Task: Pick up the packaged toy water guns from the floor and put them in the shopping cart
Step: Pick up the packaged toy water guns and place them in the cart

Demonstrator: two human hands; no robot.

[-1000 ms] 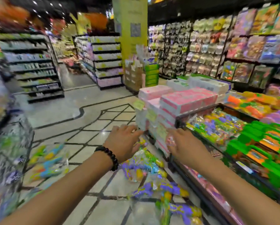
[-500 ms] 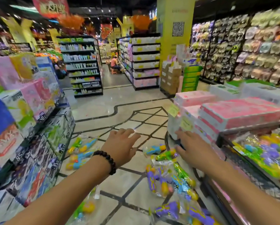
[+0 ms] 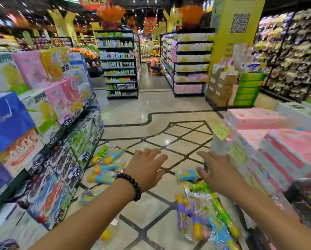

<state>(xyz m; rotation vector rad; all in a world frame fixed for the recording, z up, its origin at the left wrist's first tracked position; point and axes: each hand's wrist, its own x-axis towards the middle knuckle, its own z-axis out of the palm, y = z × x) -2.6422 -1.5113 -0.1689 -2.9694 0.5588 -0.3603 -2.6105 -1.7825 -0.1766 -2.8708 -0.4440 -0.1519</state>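
Observation:
Several packaged toy water guns lie scattered on the tiled floor. A blue and yellow group (image 3: pixel 107 164) lies at the foot of the left shelf. One blue pack (image 3: pixel 187 175) sits just left of my right hand. A purple, green and yellow pile (image 3: pixel 203 219) lies lower right. Another pack (image 3: pixel 89 196) shows below my left forearm. My left hand (image 3: pixel 146 170), with a dark bead bracelet at the wrist, is stretched forward with straight fingers and holds nothing. My right hand (image 3: pixel 217 173) is likewise open and empty. No shopping cart is in view.
A shelf of boxed goods (image 3: pixel 48 141) with price tags lines the left. Stacked pink and white packs (image 3: pixel 270 150) crowd the right. Aisle shelving (image 3: pixel 120 64) and cardboard boxes (image 3: pixel 221 87) stand further ahead, where a person sits in the aisle.
The view has swung left, bringing the left shelf and its water guns into sight; the toy bin on the right has left the frame. Both hands stay outstretched and empty.

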